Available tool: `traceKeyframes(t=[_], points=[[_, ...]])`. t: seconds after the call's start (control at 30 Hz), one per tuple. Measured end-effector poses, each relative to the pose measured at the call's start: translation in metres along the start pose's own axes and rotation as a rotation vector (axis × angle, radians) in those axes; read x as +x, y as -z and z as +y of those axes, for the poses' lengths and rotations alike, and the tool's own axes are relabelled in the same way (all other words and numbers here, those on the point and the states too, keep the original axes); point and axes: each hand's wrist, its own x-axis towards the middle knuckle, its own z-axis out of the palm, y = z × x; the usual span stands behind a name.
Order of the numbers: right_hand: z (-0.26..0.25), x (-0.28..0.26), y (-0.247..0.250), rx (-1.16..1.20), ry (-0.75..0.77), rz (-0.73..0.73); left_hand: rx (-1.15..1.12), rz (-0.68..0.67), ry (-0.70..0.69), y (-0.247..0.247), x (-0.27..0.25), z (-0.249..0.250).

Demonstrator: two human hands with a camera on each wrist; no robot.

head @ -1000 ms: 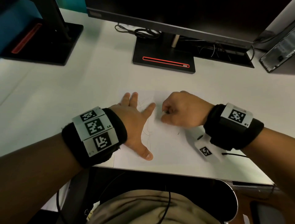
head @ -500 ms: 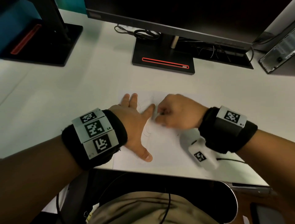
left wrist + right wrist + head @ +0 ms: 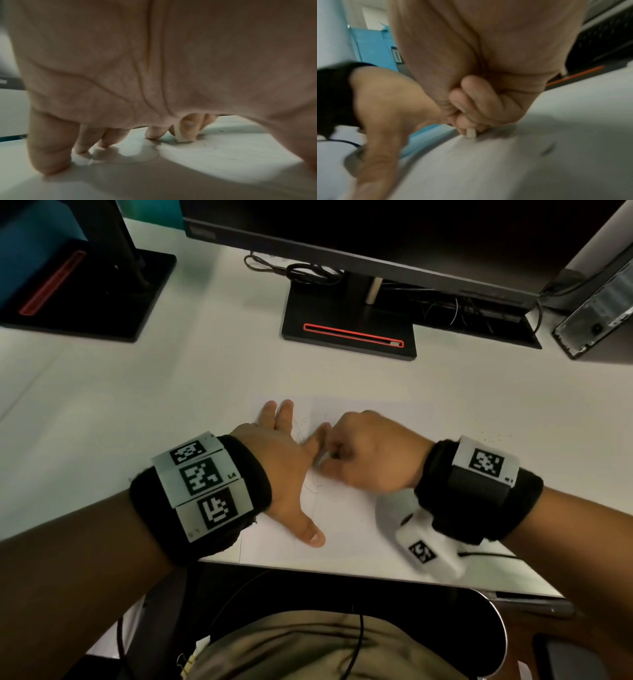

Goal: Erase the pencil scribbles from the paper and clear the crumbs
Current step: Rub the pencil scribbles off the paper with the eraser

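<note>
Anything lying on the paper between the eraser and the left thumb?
Only bare paper with faint pencil scribbles lies between the eraser and the left thumb, per the head view.

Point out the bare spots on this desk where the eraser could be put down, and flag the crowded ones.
Free: the white desk between the paper and the two monitor stands, and left of the left hand.
Crowded: the paper itself, with the left hand flat on it and the right hand pinching the eraser; cables behind the middle stand.
</note>
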Motion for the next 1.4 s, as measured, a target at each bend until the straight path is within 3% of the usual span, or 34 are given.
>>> traceKeyframes(t=[0.07,0.2,0.33,0.5,0.67,0.83,0.93,1.1,1.23,1.4], points=[[0.004,0.002,0.001,0.032,-0.011,-0.011,0.005,-0.002,0.002,0.000,0.000,0.000],[0.024,0.016,0.018,0.051,-0.131,0.102,0.004,0.004,0.002,0.000,-0.001,-0.001],[0.008,0.008,0.002,0.028,-0.036,0.026,0.004,0.000,0.020,0.001,0.002,0.000],[0.025,0.019,0.022,0.041,-0.142,0.087,-0.004,-0.007,0.027,0.000,0.001,-0.001],[0.009,0.010,0.003,0.008,-0.024,-0.027,-0.003,-0.001,0.027,-0.001,0.003,-0.002],[0.020,0.022,0.017,0.044,-0.109,0.082,0.002,0.011,0.024,-0.001,0.002,-0.001],[0.007,0.017,0.004,0.019,-0.029,0.012,0.004,0.013,0.026,-0.001,0.003,-0.001],[0.022,0.029,0.025,0.003,-0.126,0.076,0.001,0.009,0.022,-0.002,0.001,-0.003],[0.004,0.020,0.007,-0.010,0.016,-0.052,-0.006,0.017,0.016,-0.001,0.002,-0.003],[0.022,0.034,0.028,0.021,-0.094,0.029,-0.003,0.021,0.012,-0.002,0.002,-0.003]])
